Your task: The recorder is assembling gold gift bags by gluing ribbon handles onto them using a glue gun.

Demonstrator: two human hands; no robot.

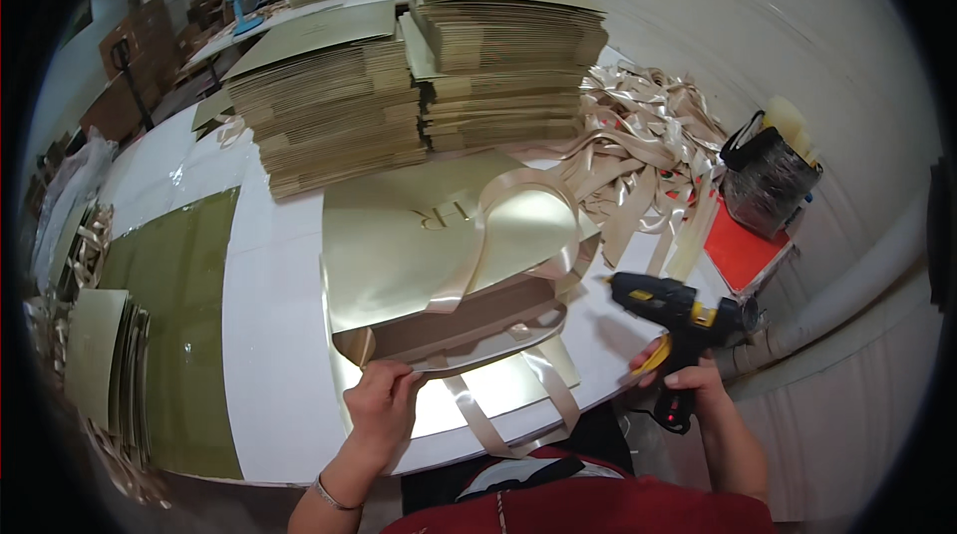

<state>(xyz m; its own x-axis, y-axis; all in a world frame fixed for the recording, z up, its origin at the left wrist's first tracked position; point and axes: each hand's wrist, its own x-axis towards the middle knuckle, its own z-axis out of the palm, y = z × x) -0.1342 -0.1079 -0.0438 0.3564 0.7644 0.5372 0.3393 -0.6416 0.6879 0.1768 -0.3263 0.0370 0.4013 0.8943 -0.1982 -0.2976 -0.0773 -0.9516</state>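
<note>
A gold paper gift bag (399, 245) lies on the table before me, its mouth gaping toward my body. My left hand (382, 402) pinches the near edge of that mouth at its left part. One beige ribbon handle (485, 235) loops over the bag's upper face. Another ribbon loop (478, 422) hangs from the near side toward the table's front edge. In my right hand (698, 382) is a black and yellow hot glue gun (653, 300), its nozzle pointing left, a little off the bag's right side. Fingers of that hand are at its yellow trigger.
Two tall stacks of flat gold bags (339, 95) stand behind the bag. A tangled heap of beige ribbons (648, 140) lies at the right, near a black container with glue sticks (773, 175) and a red sheet (743, 245). More bags (100, 364) sit at the left edge.
</note>
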